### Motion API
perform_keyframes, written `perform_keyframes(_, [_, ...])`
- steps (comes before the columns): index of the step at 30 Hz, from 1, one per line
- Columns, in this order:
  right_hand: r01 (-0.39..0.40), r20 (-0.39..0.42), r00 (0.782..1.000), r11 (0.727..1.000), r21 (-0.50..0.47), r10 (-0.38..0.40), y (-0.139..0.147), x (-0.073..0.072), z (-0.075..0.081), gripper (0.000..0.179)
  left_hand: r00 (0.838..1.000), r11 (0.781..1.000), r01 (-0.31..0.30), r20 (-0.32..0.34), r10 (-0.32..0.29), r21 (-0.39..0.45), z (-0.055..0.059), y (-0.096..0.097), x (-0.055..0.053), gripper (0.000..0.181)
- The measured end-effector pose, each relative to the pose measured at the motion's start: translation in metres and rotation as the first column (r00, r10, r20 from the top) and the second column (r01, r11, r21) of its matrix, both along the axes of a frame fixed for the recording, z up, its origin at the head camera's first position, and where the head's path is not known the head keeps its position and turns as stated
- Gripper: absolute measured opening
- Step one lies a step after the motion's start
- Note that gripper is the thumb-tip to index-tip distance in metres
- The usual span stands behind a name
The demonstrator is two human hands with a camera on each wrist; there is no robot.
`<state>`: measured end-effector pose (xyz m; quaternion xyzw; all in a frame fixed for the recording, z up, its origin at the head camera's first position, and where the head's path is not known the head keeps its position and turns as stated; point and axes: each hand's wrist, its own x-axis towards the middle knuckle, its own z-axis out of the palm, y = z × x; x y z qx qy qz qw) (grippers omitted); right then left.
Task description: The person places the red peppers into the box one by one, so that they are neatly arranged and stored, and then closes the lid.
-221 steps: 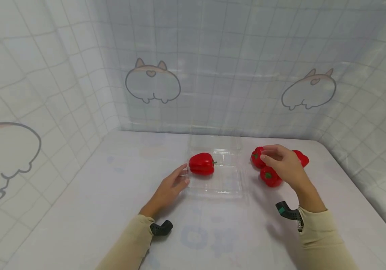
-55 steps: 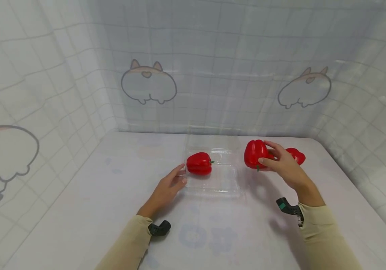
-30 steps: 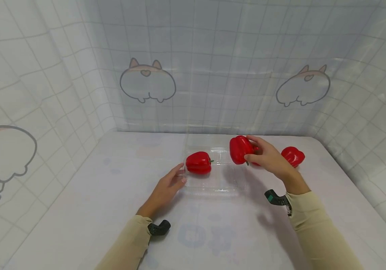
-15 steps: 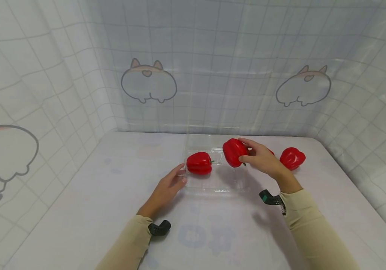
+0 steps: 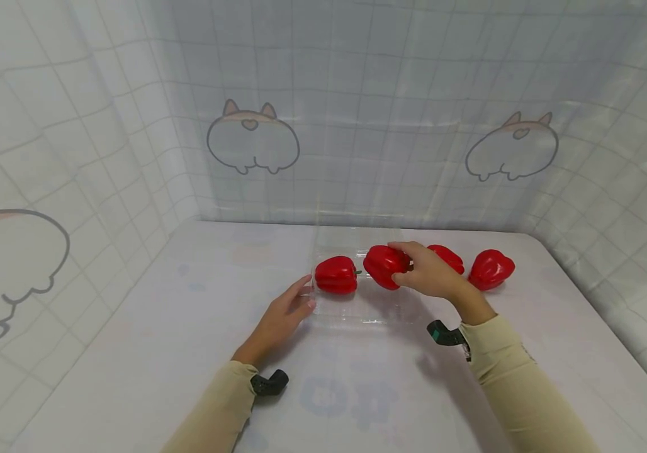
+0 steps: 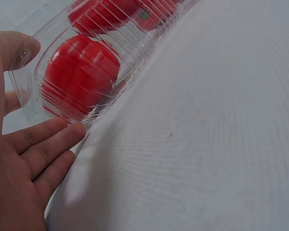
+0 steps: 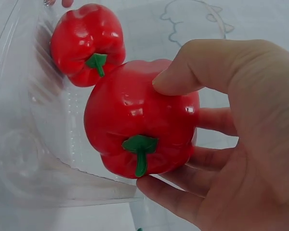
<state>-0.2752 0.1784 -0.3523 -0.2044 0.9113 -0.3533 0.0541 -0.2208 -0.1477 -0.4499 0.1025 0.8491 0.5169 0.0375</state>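
A glossy red bell pepper with a green stem (image 5: pixel 382 267) is held on its side at the right half of an open, clear plastic container (image 5: pixel 363 309); at left inside lies a second shiny red bell pepper (image 5: pixel 335 277), stem pointing right.

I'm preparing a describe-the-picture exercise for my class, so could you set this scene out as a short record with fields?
Container: clear plastic clamshell, lid folded open toward the back
Left hand: at the clamshell's left side
Right hand: grips one red bell pepper over the clamshell
In clamshell: second red bell pepper, on its side, stem toward the gripped one
Right of clamshell: two more red bell peppers
Surface: white tabletop
Backdrop: grid-patterned sheet with cartoon animals
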Motion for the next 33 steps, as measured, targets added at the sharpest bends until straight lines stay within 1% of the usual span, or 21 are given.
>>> perform_keyframes(7, [-0.006,-0.01,1.0,0.997,0.081,0.007,-0.001,-0.001,0.001,0.083,1.0,1.0,0.005,-0.02,-0.005,0.003,0.0,0.001,0.0,0.06])
perform_keyframes(12, [-0.014,-0.012,1.0,0.988,0.155,0.016,-0.005,0.001,0.002,0.084,0.999,1.0,0.008,-0.031,-0.008,0.004,0.0,0.001,0.0,0.06])
perform_keyframes(15, [-0.032,-0.012,0.999,0.982,0.188,0.035,-0.007,0.001,0.002,0.085,0.999,1.0,0.007,-0.034,-0.007,0.003,0.0,0.001,0.0,0.06])
perform_keyframes(25, [-0.044,0.021,0.999,0.972,0.23,0.04,-0.015,0.001,0.002,0.082,0.999,1.0,0.006,-0.038,-0.006,-0.002,-0.001,0.001,0.0,0.06])
perform_keyframes(33, [-0.05,0.019,0.999,0.968,0.247,0.046,-0.018,-0.001,-0.001,0.077,0.999,1.0,-0.008,-0.041,0.007,-0.02,-0.003,0.001,-0.002,0.061])
